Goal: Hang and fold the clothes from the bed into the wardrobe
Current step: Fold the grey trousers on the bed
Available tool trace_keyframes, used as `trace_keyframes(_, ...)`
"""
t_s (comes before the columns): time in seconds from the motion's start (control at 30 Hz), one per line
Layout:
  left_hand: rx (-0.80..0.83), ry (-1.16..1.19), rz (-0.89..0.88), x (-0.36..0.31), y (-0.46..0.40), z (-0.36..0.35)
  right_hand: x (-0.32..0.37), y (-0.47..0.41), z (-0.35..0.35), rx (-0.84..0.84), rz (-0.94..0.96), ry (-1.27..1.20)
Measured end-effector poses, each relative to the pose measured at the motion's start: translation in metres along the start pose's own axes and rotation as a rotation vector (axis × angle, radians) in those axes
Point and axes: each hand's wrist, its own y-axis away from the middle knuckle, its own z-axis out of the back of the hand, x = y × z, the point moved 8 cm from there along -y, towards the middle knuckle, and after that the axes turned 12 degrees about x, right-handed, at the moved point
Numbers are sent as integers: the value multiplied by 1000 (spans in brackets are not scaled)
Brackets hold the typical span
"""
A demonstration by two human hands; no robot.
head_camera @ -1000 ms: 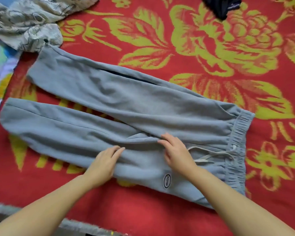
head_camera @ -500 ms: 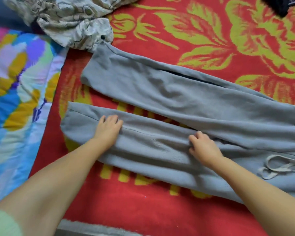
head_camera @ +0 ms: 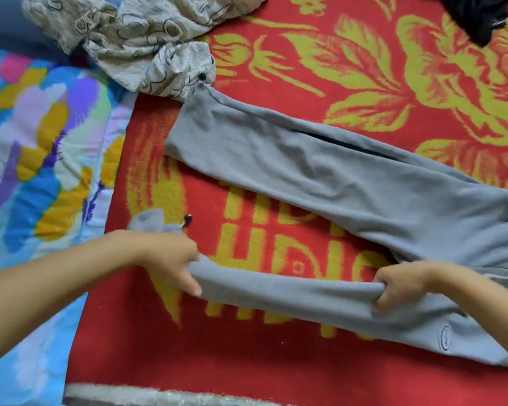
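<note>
Grey sweatpants (head_camera: 349, 189) lie spread on the red and yellow flowered blanket (head_camera: 276, 68). Their far leg runs flat from the upper left toward the right. The near leg is bunched and stretched between my hands, lifted a little off the blanket. My left hand (head_camera: 173, 259) grips it near the cuff, and the cuff end with a small dark toggle sticks out behind the hand. My right hand (head_camera: 399, 284) grips the same leg near the crotch. A round logo patch (head_camera: 444, 338) shows on the near hip.
A beige patterned garment (head_camera: 135, 39) lies crumpled at the top left, touching the far cuff. A dark garment (head_camera: 478, 16) sits at the top right corner. A bright multicoloured sheet (head_camera: 35, 148) covers the left side. The bed's grey edge (head_camera: 159, 395) runs along the bottom.
Both hands went from pressing flat on the near leg to gripping it. The near leg has been gathered and pulled toward me, baring the blanket between the two legs.
</note>
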Motion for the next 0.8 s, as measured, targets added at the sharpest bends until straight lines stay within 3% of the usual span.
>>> trace_keyframes(0.1,307,129,120,32,15,14,-2,17,19,118,11,-183)
trace_keyframes(0.2,297,153,331,83,7,58,-12,9,65,-152,-69,-138)
trace_keyframes(0.3,-30,37,537,125,-19,94,-14,-10,104,-623,-84,-96)
trace_keyframes(0.37,-397,161,644,141,-24,97,-12,-8,109,-933,-63,-186)
trace_keyframes(0.47,-912,414,622,137,-20,71,23,8,82,-1288,87,-11)
trace_keyframes(0.5,-1012,524,594,131,-22,53,41,6,64,-1287,194,101)
trace_keyframes(0.57,-1155,804,606,121,-24,4,67,-17,16,-1060,334,234)
trace_keyframes(0.63,-1243,1113,701,113,-23,-52,73,-51,-31,-779,291,297)
trace_keyframes(0.7,-1157,1292,764,104,-28,-102,72,-78,-71,-582,178,352)
trace_keyframes(0.8,-998,1343,624,111,-36,-128,77,-91,-78,-613,71,377)
